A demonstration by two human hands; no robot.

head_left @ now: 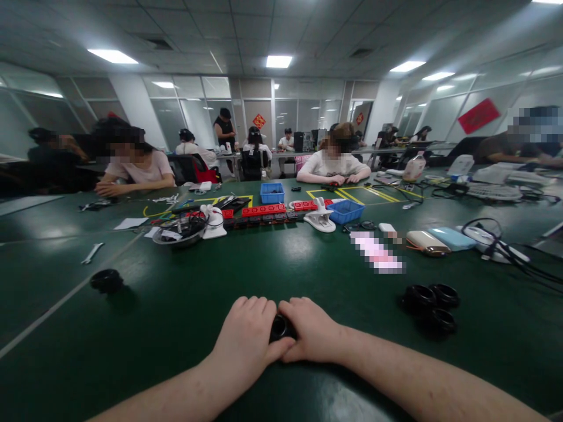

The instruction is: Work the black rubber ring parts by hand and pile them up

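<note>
Black part (280,326) mostly hidden between both hands.

A small black part (280,327) is almost wholly covered by the left hand (246,343) and the right hand (310,334), which are closed around it; only a dark sliver is seen between the thumbs, and its shape cannot be told. Both forearms are cut off by the lower edge. To the right of the hands, three black rings (431,305) are blurred. Beyond the hands, an object on the green table (176,316) is masked by a pixelated pink patch (377,252).
</note>
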